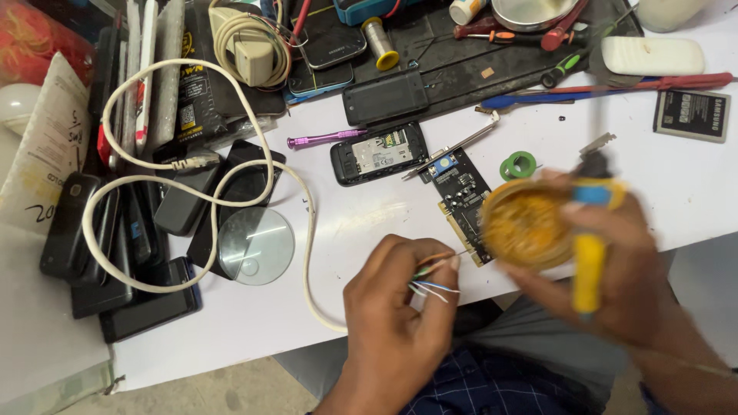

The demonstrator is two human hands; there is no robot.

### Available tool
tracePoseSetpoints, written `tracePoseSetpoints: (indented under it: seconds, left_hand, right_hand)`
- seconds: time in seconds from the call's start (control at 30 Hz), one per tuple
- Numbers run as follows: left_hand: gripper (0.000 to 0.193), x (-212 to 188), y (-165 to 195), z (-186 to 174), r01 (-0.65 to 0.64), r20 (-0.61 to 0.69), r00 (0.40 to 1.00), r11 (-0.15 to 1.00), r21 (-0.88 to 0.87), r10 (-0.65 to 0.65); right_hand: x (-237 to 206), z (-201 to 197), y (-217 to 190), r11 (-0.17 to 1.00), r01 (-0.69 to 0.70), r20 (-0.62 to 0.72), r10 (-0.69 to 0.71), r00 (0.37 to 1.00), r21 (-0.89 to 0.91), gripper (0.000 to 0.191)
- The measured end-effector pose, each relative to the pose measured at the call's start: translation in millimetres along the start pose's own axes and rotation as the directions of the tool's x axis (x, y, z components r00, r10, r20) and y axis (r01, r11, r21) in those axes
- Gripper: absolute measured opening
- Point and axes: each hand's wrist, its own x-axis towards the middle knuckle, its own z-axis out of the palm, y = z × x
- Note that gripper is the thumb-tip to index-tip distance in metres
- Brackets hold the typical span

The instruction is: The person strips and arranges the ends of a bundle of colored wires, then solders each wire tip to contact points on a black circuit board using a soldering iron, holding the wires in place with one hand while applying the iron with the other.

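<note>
Below, left hand (pixel 396 307) pinches thin wire ends (pixel 432 278); right hand (pixel 615 261) is clamped on yellow tool (pixel 589 257) and round tin (pixel 526 224), above the desk (pixel 369 223).

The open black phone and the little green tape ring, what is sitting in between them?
In the head view, a dark circuit card with a metal bracket lies between the open black phone and the green tape ring, on the white table.

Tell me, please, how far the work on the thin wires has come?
Done: the thin wire ends look bared and fanned out. In hand: the left hand pinches them; the right hand holds a yellow-handled tool and round amber tin, blurred. No joint shows yet.
</note>
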Motion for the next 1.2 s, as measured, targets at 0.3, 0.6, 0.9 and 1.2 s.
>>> tracePoseSetpoints:
  seconds: [0.3, 0.6, 0.9, 1.2]
  left_hand:
    - [0.013, 6.2, -19.7, 0.1, 0.42, 0.103, 0.906, 0.841, -0.342, -0.411]
    - [0.012, 9.6, -31.9, 6.6, 0.407, 0.06, 0.903, 0.801, -0.438, -0.426]
    - [0.013, 12.1, -28.2, 8.5, 0.351, -0.013, 0.919, 0.834, -0.426, -0.393]
    - [0.012, 4.7, -29.6, 6.9, 0.265, -0.091, 0.934, 0.843, -0.469, -0.344]
  right_hand:
    - [15.5, -32.3, 39.3, 0.938, -0.099, -0.038, 0.092, 0.995, -0.333, 0.085]
    - [-29.2, -31.4, 86.6, 0.925, -0.337, -0.187, 0.367, 0.911, 0.173, 0.079]
    - [-79.5, -13.5, 55.7, 0.184, -0.121, 0.002, 0.541, 0.841, 0.976, 0.059]
    - [-71.4, 2.8, 38.5, -0.154, -0.234, 0.268, 0.748, 0.607, 0.96, 0.054]
